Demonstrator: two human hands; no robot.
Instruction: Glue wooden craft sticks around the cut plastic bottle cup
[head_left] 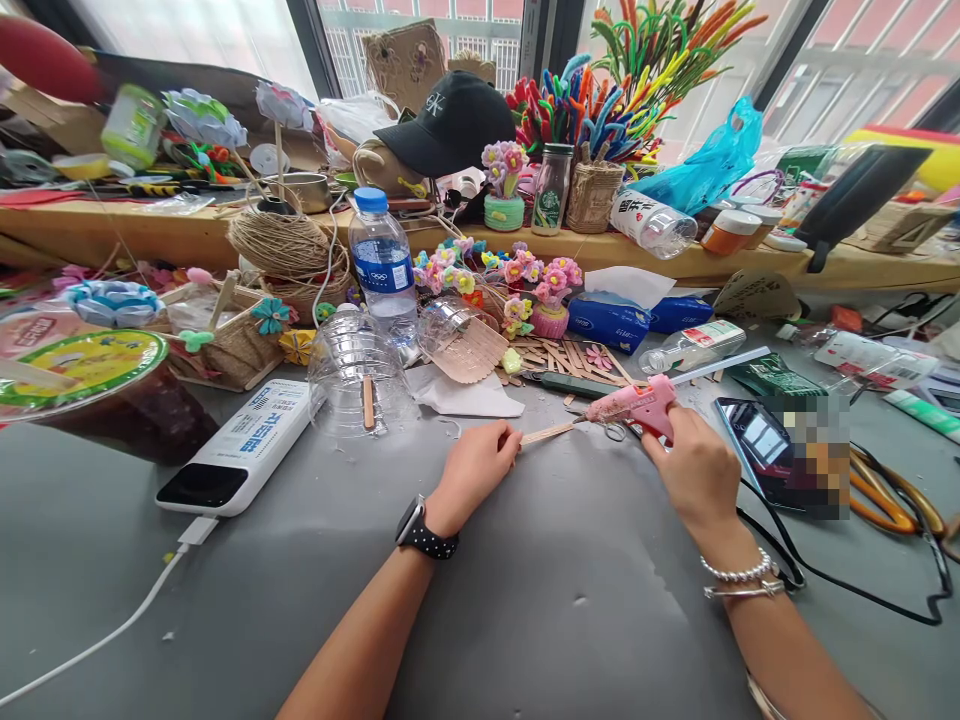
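Observation:
My left hand point(480, 463) pinches one end of a flat wooden craft stick point(546, 435) just above the grey table. In my right hand point(696, 468) is a pink hot glue gun point(634, 406), its nozzle pointing left at the stick's far end. A clear glue stick point(721, 366) pokes out of the gun's back. Beyond my left hand lies a cut clear plastic bottle piece point(352, 370) with one wooden stick point(368, 403) on its side. Another clear bottle piece point(461, 340), faced with wooden sticks, rests on white tissue point(469, 393).
A white power bank point(244, 450) and a lidded drink cup point(112, 390) stand at left. Loose wooden sticks point(566, 358) lie behind the gun. At right are a phone point(757, 440), scissors point(885, 500) and a black cord point(847, 585). A water bottle point(382, 265) stands at the back.

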